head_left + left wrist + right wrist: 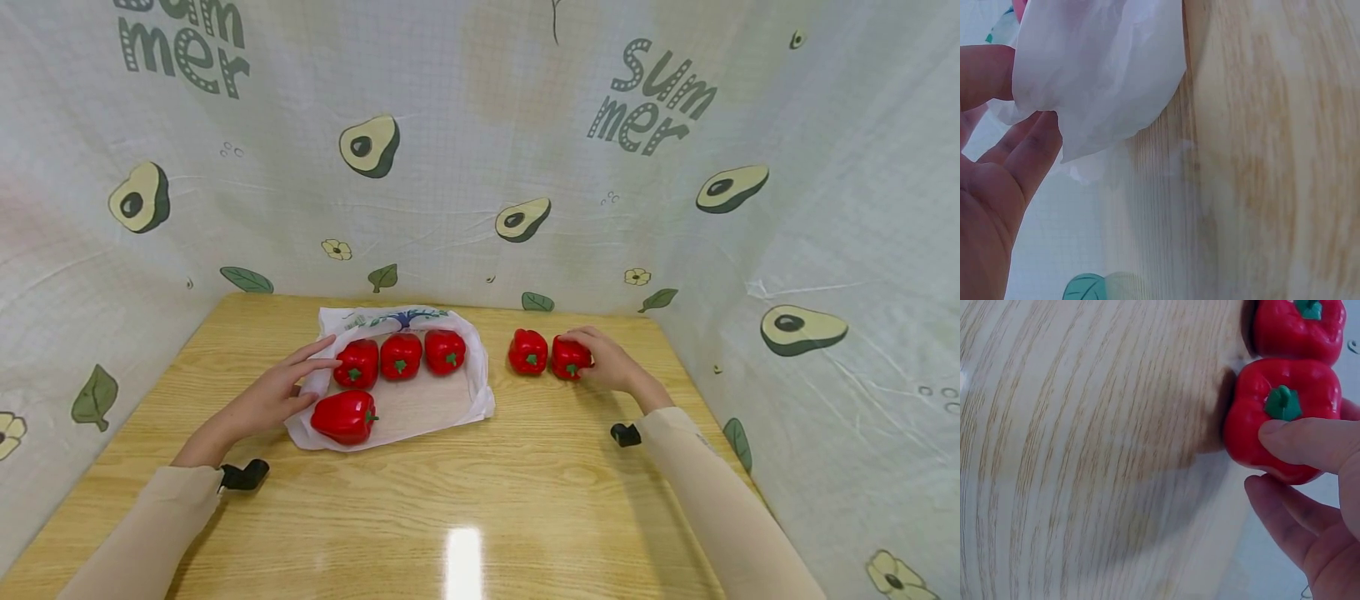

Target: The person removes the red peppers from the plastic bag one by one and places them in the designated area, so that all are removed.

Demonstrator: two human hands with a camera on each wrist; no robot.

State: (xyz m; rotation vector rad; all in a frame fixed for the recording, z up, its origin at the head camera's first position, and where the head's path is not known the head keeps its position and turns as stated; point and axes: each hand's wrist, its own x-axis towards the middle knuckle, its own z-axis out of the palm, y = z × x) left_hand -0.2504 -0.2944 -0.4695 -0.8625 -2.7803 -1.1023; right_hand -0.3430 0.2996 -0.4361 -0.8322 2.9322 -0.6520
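My right hand point(609, 360) grips a red bell pepper point(1313, 375) with a green stem, the thumb lying on its face beside the stem. A second red bell pepper point(528, 352) stands close on its left. My left hand point(273, 400) is at the left side of a white bag point(480, 400), fingers spread and fairly straight along its edge. In the left wrist view the bag's white side point(1104, 69) hides some fingertips. Inside the bag, three red peppers point(401, 357) form a back row, and another pepper point(345, 417) lies on its side at front left.
The wooden table point(420, 492) carries everything, with a bright light reflection near its front. A pale curtain point(450, 150) printed with avocados and leaves encloses the back and both sides. Dark wrist cameras are worn under both sleeves point(153, 521).
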